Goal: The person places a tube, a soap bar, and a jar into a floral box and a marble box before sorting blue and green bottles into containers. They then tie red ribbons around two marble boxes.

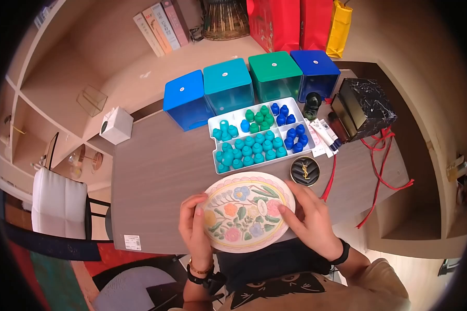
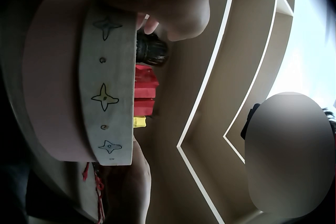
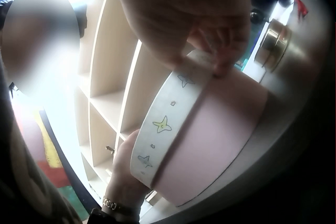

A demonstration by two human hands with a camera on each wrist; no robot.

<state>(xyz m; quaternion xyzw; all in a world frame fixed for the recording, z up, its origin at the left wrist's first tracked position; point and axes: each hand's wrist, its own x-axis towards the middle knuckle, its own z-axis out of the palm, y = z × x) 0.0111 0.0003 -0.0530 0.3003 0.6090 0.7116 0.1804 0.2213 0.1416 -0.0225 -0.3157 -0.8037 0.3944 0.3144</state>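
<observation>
An oval lidded box with embossed flowers on top is held between both hands at the table's front edge. Its cream lid rim carries small drawn stars, and a pink base shows below the lid. My left hand grips the left end, thumb along the rim. At the right end my right hand grips the box, its thumb lying on the lid top near a pink flower. The lid sits on the base in both wrist views. Just beyond the box lies a round black compact with a gold emblem.
A white divided tray holds teal, green and blue bottle-shaped pieces. Behind it stand several coloured lidded bins. On the right are a black marbled box, red ribbons and small tubes. A white cube sits at left.
</observation>
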